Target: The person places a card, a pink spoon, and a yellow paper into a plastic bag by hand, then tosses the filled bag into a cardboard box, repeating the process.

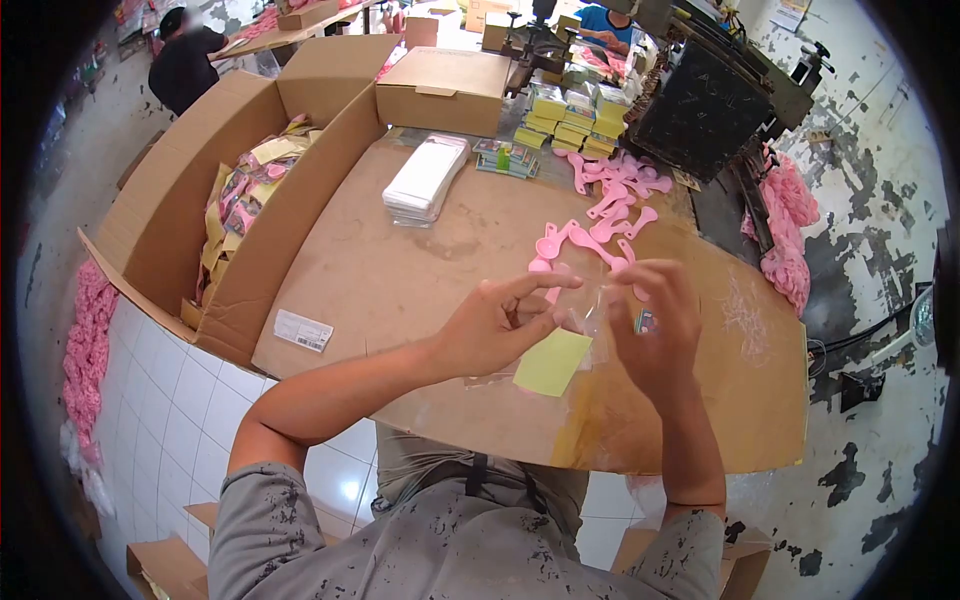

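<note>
My left hand (pixel 510 318) is over the front of the cardboard-topped table, thumb and index finger curved toward a clear plastic bag (pixel 592 312). Just below the fingertips a pale yellow card (pixel 553 362) shows tilted. On the other side of the plastic is my right hand (pixel 655 325), raised with its fingers bent and a little blurred. A small printed card (pixel 645 321) is partly hidden behind that hand. Right beyond my fingers lie pink plastic scoops (pixel 550 242), loosely strung toward the back of the table.
A long open carton (pixel 290 235) holding packed pieces stands on the left. Farther back are a stack of clear bags (pixel 425 180), bundled cards (pixel 506 158), yellow stacks (pixel 572 122) and a closed box (pixel 445 85). A black machine (pixel 700 105) rises at back right. Two people work beyond.
</note>
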Tool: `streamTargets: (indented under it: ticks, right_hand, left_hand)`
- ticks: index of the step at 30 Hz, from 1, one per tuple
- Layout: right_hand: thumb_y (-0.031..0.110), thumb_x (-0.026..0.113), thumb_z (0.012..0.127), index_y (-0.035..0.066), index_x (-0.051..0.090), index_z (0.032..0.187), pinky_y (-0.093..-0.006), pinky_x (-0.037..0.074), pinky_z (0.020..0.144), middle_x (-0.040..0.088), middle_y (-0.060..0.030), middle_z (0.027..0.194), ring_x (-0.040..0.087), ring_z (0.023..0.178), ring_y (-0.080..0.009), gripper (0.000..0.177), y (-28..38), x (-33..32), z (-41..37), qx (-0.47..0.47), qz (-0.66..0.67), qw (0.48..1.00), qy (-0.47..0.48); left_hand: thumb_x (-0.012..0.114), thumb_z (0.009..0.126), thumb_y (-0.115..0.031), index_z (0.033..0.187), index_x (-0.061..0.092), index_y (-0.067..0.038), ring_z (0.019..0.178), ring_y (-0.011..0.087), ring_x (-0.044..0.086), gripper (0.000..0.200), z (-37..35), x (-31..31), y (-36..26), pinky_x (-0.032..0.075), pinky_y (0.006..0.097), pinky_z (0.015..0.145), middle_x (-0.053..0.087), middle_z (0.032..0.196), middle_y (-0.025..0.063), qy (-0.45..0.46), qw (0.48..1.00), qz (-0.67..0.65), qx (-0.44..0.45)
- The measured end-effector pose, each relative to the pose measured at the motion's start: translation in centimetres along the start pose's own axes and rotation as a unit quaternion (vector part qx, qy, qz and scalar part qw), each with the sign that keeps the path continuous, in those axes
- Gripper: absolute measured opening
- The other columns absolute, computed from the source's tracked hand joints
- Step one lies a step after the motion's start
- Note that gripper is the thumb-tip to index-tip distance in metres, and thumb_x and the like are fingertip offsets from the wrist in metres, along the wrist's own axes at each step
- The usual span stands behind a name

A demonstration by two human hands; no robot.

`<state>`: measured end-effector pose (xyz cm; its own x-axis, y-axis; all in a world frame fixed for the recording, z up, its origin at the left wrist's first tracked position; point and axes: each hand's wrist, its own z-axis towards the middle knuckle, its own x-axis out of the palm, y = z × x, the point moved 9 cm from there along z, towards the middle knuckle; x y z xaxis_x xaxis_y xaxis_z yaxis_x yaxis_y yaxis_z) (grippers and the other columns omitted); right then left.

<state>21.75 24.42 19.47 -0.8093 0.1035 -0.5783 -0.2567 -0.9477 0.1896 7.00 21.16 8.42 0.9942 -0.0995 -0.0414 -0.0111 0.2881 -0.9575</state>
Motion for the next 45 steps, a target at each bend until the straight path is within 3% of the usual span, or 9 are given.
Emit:
streamTargets:
  ticks: [9,14,18,23,29,31,33,35,45]
  right_hand:
    - [0.003,0.072,0.081,0.005,0.068,0.096,-0.0401,0.048,0.082,0.065,-0.0088,0.099,0.064,0.092,-0.0274,0.016,2.7,4.0,-0.7,-0.113,-0.171,0.974,0.096]
    - [0.007,0.064,0.088,0.003,0.062,0.094,-0.0342,0.047,0.072,0.059,-0.0092,0.087,0.06,0.08,-0.0235,0.007,-4.1,1.3,-0.5,0.079,-0.035,0.996,0.032]
    - [0.014,0.061,0.102,0.0,0.062,0.102,-0.034,0.052,0.069,0.064,-0.0038,0.087,0.063,0.083,-0.014,0.014,-16.4,-4.3,-7.8,0.405,0.403,0.801,0.177]
    - [0.008,0.061,0.099,-0.001,0.056,0.136,-0.0379,0.053,0.098,0.069,-0.0182,0.116,0.069,0.111,-0.0297,0.038,-27.6,-14.7,-13.8,0.489,0.105,0.866,0.003]
    - [0.005,0.068,0.089,0.006,0.058,0.142,-0.0468,0.043,0.113,0.063,-0.021,0.136,0.057,0.13,-0.04,0.054,-25.9,-13.8,-14.9,0.282,-0.337,0.896,0.062]
    - [0.006,0.07,0.09,0.005,0.064,0.135,-0.0441,0.047,0.106,0.068,-0.0177,0.127,0.063,0.12,-0.0345,0.045,-19.2,-8.3,-10.1,0.211,-0.197,0.954,0.08]
    - [0.008,0.071,0.092,0.003,0.068,0.128,-0.0381,0.051,0.095,0.072,-0.0124,0.115,0.067,0.107,-0.0245,0.037,-13.9,-2.3,-7.6,0.343,0.055,0.922,0.17]
    - [0.013,0.074,0.094,0.002,0.066,0.13,-0.0313,0.052,0.084,0.073,-0.0087,0.105,0.067,0.096,-0.0161,0.039,-9.2,2.5,-6.9,0.277,0.245,0.902,0.221]
    - [0.003,0.07,0.098,-0.001,0.067,0.125,-0.0262,0.054,0.084,0.071,-0.0033,0.107,0.066,0.095,-0.0087,0.028,-8.1,8.1,-8.0,0.358,0.452,0.79,0.208]
  left_hand:
    - [0.067,0.099,-0.005,0.151,0.05,-0.001,0.073,0.0106,0.071,0.055,-0.5,1.1,-0.2,0.059,0.028,0.066,0.08,0.094,0.0114,0.009,0.977,0.198,0.075]
    - [0.065,0.102,-0.006,0.152,0.05,-0.004,0.088,0.0117,0.074,0.052,0.0,0.8,0.2,0.059,0.0308,0.083,0.08,0.101,0.0116,0.037,0.995,0.096,0.005]
    - [0.062,0.105,-0.007,0.15,0.051,-0.004,0.106,0.0125,0.072,0.047,0.9,-0.6,2.5,0.055,0.031,0.097,0.079,0.112,0.0129,0.011,0.994,-0.083,-0.07]
    - [0.062,0.106,-0.008,0.148,0.051,0.0,0.111,0.0129,0.071,0.044,1.3,-1.3,3.6,0.055,0.0288,0.097,0.078,0.116,0.0148,0.001,0.991,-0.106,-0.08]
    - [0.063,0.106,-0.009,0.148,0.052,0.0,0.107,0.0123,0.072,0.044,1.6,-1.1,4.0,0.058,0.0274,0.09,0.078,0.115,0.0135,-0.038,0.989,-0.109,-0.092]
    - [0.064,0.106,-0.01,0.147,0.052,0.0,0.106,0.0117,0.072,0.044,1.6,-0.8,4.1,0.059,0.0269,0.088,0.078,0.115,0.0129,-0.035,0.99,-0.112,-0.079]
    - [0.064,0.106,-0.011,0.147,0.053,0.0,0.106,0.0111,0.071,0.045,1.4,-0.5,4.0,0.059,0.0266,0.087,0.078,0.115,0.0125,-0.034,0.988,-0.123,-0.084]
    - [0.065,0.105,-0.012,0.147,0.054,0.0,0.106,0.0108,0.071,0.044,1.3,-0.5,4.3,0.059,0.0264,0.087,0.077,0.116,0.0122,-0.044,0.987,-0.116,-0.099]
    - [0.066,0.105,-0.014,0.137,0.062,0.003,0.105,0.0131,0.072,0.037,1.4,-0.9,4.1,0.059,0.0292,0.093,0.076,0.115,0.011,-0.03,0.991,-0.11,-0.072]
